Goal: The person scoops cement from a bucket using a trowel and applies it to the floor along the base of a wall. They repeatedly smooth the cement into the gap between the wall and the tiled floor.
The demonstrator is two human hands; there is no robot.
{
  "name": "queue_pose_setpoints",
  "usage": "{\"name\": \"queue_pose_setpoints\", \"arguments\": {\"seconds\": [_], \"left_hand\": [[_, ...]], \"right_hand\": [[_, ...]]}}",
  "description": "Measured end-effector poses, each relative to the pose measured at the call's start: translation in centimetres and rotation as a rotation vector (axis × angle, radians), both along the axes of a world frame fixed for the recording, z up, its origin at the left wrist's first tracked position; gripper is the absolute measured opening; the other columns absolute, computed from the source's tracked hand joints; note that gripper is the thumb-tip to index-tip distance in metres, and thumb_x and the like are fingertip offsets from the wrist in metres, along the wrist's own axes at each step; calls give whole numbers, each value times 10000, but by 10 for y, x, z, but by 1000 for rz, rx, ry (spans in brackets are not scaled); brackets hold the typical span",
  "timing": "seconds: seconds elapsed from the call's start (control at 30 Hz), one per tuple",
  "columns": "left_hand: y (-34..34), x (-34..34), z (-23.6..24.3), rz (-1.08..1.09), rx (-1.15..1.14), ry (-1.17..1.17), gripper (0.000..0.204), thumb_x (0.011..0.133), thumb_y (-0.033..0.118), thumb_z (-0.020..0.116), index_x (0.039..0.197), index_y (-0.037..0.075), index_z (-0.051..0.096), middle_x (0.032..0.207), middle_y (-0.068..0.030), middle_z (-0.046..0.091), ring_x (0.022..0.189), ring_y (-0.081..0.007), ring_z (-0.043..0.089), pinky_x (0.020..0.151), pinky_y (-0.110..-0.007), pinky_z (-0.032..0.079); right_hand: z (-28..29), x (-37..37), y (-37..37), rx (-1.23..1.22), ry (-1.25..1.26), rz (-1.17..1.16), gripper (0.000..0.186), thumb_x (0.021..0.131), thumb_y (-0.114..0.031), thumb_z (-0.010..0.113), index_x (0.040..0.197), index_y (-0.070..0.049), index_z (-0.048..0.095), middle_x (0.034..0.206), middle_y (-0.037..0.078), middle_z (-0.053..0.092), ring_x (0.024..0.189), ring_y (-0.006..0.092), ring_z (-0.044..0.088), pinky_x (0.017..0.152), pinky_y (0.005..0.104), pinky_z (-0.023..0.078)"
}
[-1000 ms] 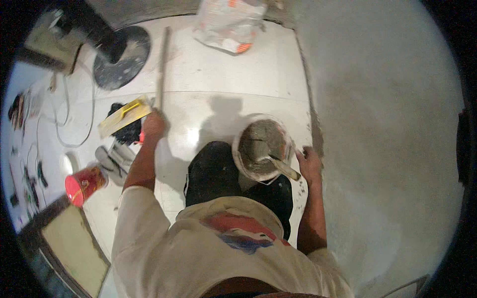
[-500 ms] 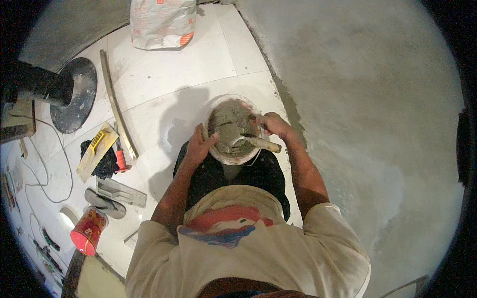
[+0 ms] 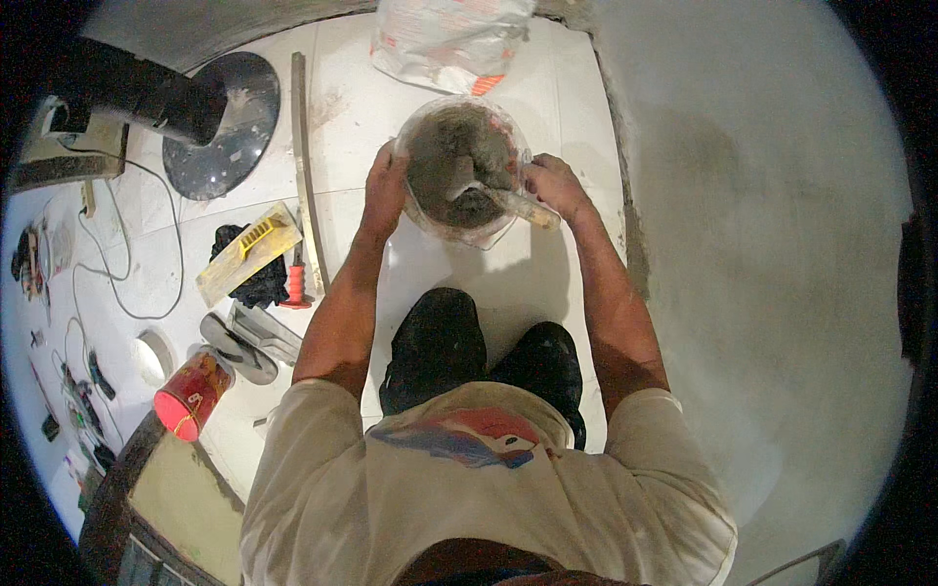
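Note:
A round pale bucket of wet grey mortar is held out in front of my knees, between my two hands. On its left side, my left hand is closed against the wall and rim. At the right rim, the bent fingers of my right hand grip the edge; its fingertips are partly hidden. A trowel rests in the bucket, its blade down in the mortar and its worn wooden handle sticking out over the near right rim, just below my right hand.
Beyond the bucket stands a white sack. To the left lie a long wooden strip, a yellow-handled float, an orange-handled tool, a flip-flop and a red pail. A grey plastered surface fills the right side.
Both hands have carried the bucket away from my body, toward the sack, and my arms are straighter. My left thumb has come back from over the mortar. The view has shifted.

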State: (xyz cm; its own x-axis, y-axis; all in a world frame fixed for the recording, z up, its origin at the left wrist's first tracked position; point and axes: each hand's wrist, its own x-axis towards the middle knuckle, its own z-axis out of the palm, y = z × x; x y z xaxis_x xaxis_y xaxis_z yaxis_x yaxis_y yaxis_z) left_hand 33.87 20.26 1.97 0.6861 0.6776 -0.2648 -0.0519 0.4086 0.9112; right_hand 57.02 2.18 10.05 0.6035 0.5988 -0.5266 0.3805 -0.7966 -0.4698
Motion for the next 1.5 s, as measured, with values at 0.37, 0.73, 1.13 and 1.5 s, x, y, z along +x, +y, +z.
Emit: {"name": "queue_pose_setpoints", "arguments": {"seconds": [0.37,0.73,1.13,1.5], "left_hand": [[-19,36,-18,292,492,312,450,1106,331,414,1348,-8,583,1317,-242,632,1226,-415,602,1073,-439,448],[-9,24,-36,357,489,418,552,1110,407,306,1315,1,618,1257,-253,666,1188,-427,618,1051,-448,456],[-14,35,-22,488,605,463,478,1105,317,305,1152,-27,634,1098,-295,656,1045,-483,602,943,-493,464],[-19,38,-18,530,585,429,471,1110,305,305,1149,-29,635,1094,-272,661,1038,-453,613,938,-482,464]], "right_hand": [[-54,-24,20,115,-705,622,226,898,-233,668,919,-22,746,1072,237,671,1056,378,623,922,481,512],[62,12,81,-129,-649,1032,167,841,-165,667,864,-52,788,846,159,764,794,308,769,690,461,601],[2,-11,83,259,-1035,1248,115,817,-174,690,775,-96,763,795,89,733,739,259,725,624,424,532],[43,-15,88,-115,-826,1379,99,840,-154,693,831,-101,777,789,75,758,721,228,754,585,373,545]]}}
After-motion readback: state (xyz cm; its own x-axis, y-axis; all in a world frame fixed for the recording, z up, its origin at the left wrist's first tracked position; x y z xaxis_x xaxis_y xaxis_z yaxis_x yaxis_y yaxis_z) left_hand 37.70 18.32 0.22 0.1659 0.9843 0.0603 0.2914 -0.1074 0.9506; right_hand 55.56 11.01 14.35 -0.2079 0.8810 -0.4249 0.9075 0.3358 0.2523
